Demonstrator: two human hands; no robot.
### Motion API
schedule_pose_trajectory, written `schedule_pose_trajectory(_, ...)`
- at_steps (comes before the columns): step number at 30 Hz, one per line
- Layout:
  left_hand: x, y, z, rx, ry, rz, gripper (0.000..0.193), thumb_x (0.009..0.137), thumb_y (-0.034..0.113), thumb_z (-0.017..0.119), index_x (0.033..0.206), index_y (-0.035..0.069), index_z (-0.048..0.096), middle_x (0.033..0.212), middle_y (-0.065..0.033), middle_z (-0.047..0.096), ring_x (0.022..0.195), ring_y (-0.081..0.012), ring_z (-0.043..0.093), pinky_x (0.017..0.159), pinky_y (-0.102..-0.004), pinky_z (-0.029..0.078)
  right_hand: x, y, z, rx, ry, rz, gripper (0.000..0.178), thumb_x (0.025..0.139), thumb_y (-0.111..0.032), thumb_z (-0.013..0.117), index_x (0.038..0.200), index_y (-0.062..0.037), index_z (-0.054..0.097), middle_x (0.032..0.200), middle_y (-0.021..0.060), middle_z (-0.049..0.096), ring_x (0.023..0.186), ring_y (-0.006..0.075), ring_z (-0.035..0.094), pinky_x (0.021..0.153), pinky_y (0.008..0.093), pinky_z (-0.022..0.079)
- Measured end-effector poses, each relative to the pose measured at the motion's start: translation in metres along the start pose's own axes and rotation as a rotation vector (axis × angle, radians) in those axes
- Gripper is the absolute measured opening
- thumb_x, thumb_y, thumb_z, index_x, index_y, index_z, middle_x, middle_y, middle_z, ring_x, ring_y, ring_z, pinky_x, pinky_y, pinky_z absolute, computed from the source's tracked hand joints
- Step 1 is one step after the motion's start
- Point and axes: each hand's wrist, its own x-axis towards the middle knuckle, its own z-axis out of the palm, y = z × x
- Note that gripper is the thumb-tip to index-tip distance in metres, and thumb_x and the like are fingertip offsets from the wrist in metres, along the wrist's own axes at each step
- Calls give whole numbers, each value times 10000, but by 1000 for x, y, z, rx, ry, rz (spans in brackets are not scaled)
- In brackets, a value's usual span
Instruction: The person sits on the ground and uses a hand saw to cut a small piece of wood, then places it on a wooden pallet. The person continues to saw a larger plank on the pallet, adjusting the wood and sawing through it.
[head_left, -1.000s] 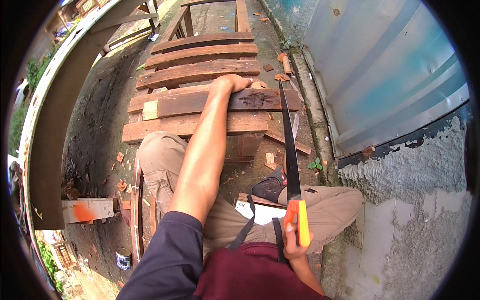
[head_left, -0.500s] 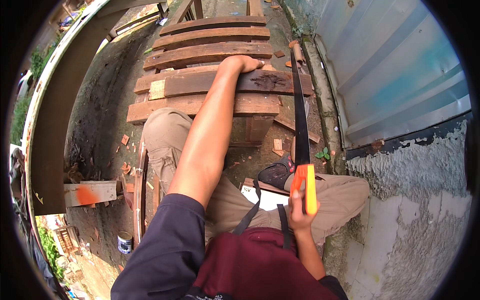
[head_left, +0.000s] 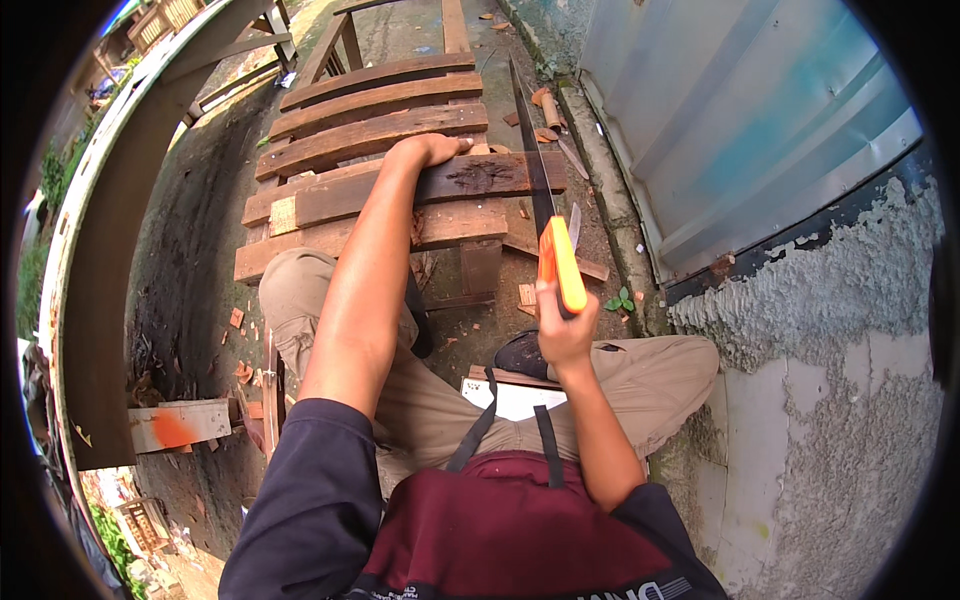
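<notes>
My left hand (head_left: 430, 150) presses down on a brown wooden plank (head_left: 515, 174), its fingers curled over the far edge and partly hidden. The plank has a dark, rough patch and lies across a slatted wooden frame (head_left: 375, 128), its right end jutting past the slats. In my right hand (head_left: 567, 332) is the handle of a hand saw (head_left: 566, 268), orange and yellow, with fingers wrapped round it. Its long dark blade points away from me and crosses the plank near the right end. How deep the teeth sit in the wood cannot be seen.
A corrugated metal sheet (head_left: 740, 130) and a rough plastered wall (head_left: 790, 330) stand at the right. Offcuts (head_left: 527, 294) and a loose board (head_left: 560, 258) lie on the ground under the plank's end. To the left are a large upright panel (head_left: 100, 300) and an orange-marked board (head_left: 180, 426).
My right hand has pushed the saw forward, bringing its handle nearer the plank. My left hand stays on the plank, while the whole view has shifted so the frame appears further left.
</notes>
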Motion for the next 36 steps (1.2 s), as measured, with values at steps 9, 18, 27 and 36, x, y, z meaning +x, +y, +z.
schedule_pose_trajectory(9,-5,3,11,-105,-5,-185,812,920,726,485,1458,123,564,1552,-189,469,1418,-366,465,1176,-492,330,-142,-17,-72,-59,-103,64,223,931,-29,621,715,15,585,567,52,516,502,129,522,511,307,415)
schedule_pose_trajectory(18,-2,-9,-5,17,-17,-22,857,920,765,457,1447,99,568,1544,-190,476,1444,-353,432,1193,-460,315,45,-9,20,-44,-6,2,311,926,-190,674,717,32,611,563,48,587,546,124,541,526,342,401)
schedule_pose_trajectory(27,-12,9,0,-51,-101,-88,770,968,674,438,1463,94,548,1548,-178,476,1422,-339,468,1172,-473,349,-143,-35,-75,-49,-126,140,186,897,-53,654,727,16,622,557,66,546,455,171,546,472,330,404)
schedule_pose_trajectory(36,-25,25,-10,-45,-48,-85,808,949,705,454,1464,89,549,1552,-190,466,1442,-356,434,1190,-476,314,83,-27,33,-110,39,-70,301,914,-177,670,721,41,594,584,168,591,532,222,587,550,401,431)
